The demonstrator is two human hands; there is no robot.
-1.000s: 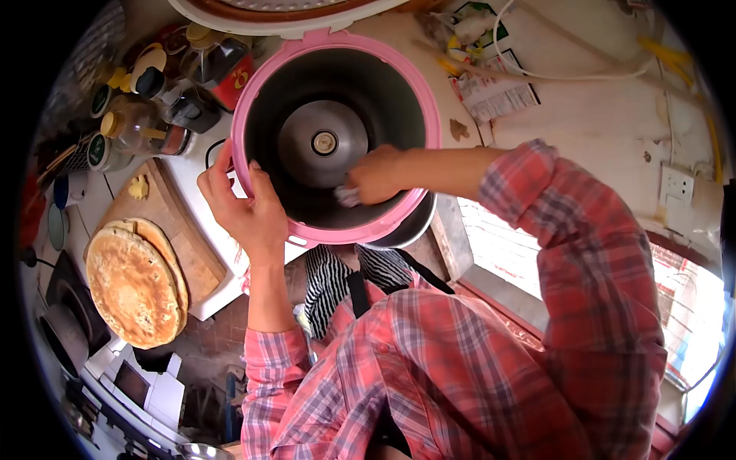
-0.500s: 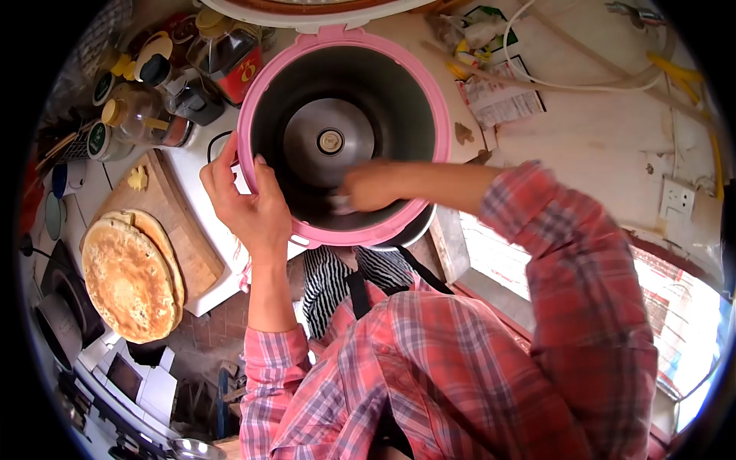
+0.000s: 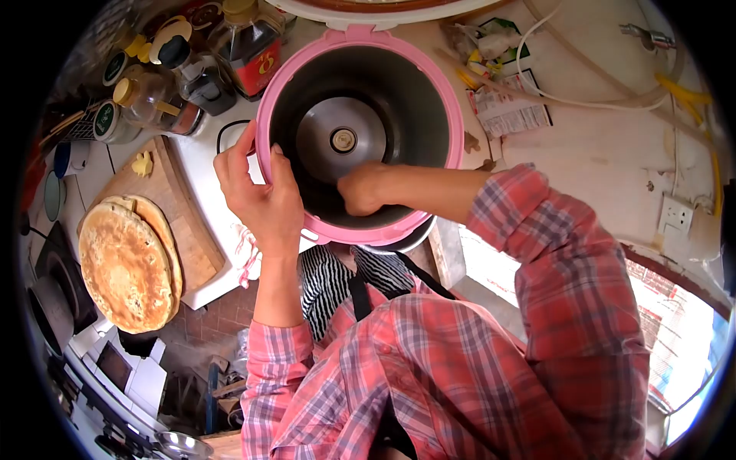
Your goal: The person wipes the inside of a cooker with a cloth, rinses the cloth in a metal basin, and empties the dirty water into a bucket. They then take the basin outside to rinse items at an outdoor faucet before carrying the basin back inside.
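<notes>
A rice cooker (image 3: pixel 349 230) with a pink rim stands in front of me, its lid raised at the far side. Its inner pot is out, so the round metal heating plate (image 3: pixel 328 134) shows at the bottom. My left hand (image 3: pixel 264 192) grips the left side of the rim, thumb inside and fingers outside. My right hand (image 3: pixel 364 188) reaches down into the cooker, closed, against the near part of the inner wall just below the plate. Its fingertips are turned away from view, and whatever they hold is hidden.
To the left, round flatbreads (image 3: pixel 126 268) lie on a wooden board (image 3: pixel 195 238). Several jars and bottles, including a dark sauce bottle (image 3: pixel 249 57), crowd the far left. Right of the cooker are a printed packet (image 3: pixel 510 107), hoses, a white cable and a wall socket (image 3: pixel 676 215).
My right hand, blurred before with something whitish under it, now shows sharper, with the whitish thing hidden. My left hand stays on the rim. The whole view has shifted slightly.
</notes>
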